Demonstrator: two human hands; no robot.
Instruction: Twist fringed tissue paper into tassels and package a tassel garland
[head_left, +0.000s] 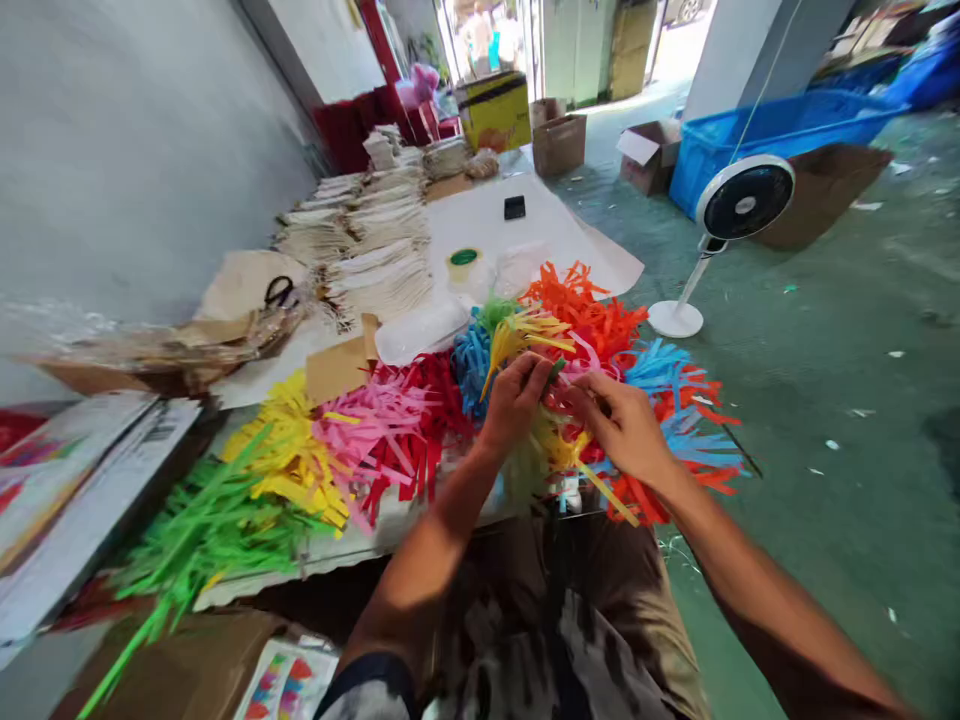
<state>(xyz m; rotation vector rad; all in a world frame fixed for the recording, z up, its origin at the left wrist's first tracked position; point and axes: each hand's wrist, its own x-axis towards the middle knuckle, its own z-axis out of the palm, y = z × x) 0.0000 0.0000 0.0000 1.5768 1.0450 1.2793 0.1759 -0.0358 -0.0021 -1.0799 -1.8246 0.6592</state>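
Your left fingers [535, 377] and right fingers [587, 389] pinch closed on strips [556, 369]; likely light, limp and tearable, so hold where they bunch.

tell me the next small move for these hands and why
Probably hold the left hand steady and let the right hand pinch the small green piece. That piece pokes out at the left fingertips, and the right fingertips are close beside it, so little travel seems needed. Blur hides whether they already touch it.
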